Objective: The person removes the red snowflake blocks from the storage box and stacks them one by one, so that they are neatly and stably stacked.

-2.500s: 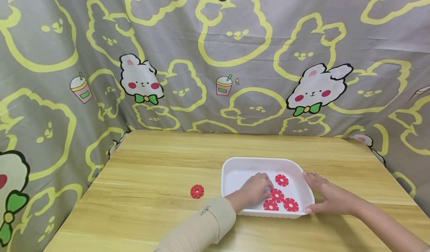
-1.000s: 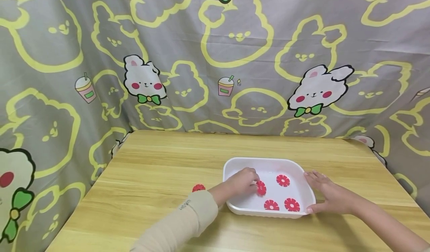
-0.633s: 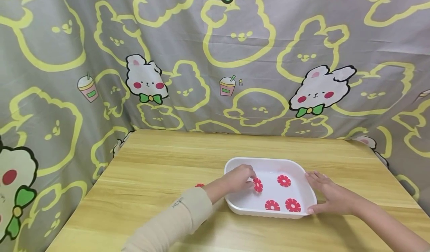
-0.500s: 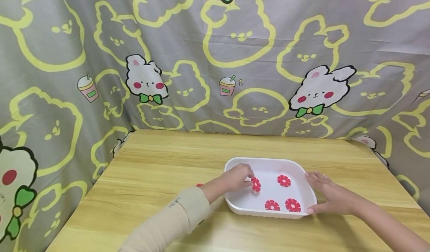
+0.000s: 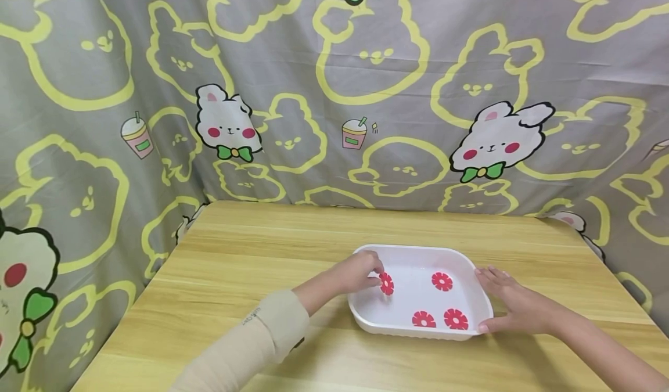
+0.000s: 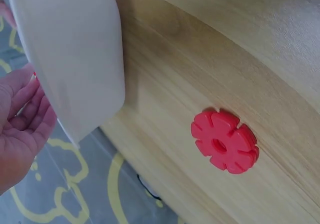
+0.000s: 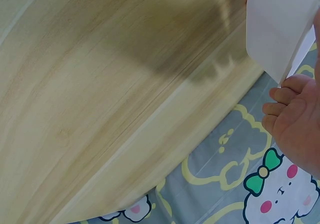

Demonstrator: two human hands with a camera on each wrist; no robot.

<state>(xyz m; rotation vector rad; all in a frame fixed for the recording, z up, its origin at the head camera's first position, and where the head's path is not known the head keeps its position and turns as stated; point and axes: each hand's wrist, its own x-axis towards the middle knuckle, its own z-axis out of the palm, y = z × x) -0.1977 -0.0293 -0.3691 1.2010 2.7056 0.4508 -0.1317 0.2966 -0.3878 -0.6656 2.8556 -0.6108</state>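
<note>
In the head view, my left hand [image 5: 359, 271] reaches over the left rim of a white plastic tub [image 5: 418, 252]. Between thumb and fingertips it pinches a red notched disc [image 5: 386, 284], a flower-like building piece, held tilted above the tub's floor. My right hand [image 5: 514, 304] rests against the tub's right end, fingers toward the far corner and thumb at the near one. Three more red discs [image 5: 442, 281] lie flat in the tub. Another red disc [image 6: 225, 141] lies on the table in the left wrist view; the left arm hides it from the head view.
The tub stands right of centre on a wood-grain table [image 5: 251, 247]. Behind the table and down its left side hangs a grey curtain [image 5: 292, 61] with rabbit prints. The right wrist view shows the table's edge [image 7: 210, 139] beside the tub.
My left hand has taken hold of one disc from the cluster in the tub and carried it leftward to the left rim. The right hand stays at the tub's right end.
</note>
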